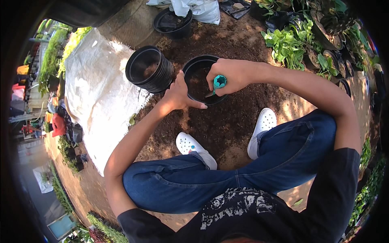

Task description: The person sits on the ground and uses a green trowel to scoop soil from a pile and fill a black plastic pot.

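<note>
A round black plastic pot [197, 62] stands on dark loose soil before me, with some soil showing inside it. My left hand [177, 94] is on the near left side of its rim, thumb along the front and fingers along the side. Over the pot's right side, my right hand [232, 76] is closed around the green handle of a hand trowel [220, 81]. The trowel's blade points down into the pot and is only partly visible. Just left of my left hand, a stack of nested black pots [149, 70] leans on its side, with a little soil in the top one.
A white sheet [100, 91] covers the ground at left. Behind stand a wide black pot [173, 24] and white plastic sacks [200, 10]. Potted leafy plants [287, 45] crowd the right. My white clogs [191, 145] rest on the soil [225, 127] below the pot.
</note>
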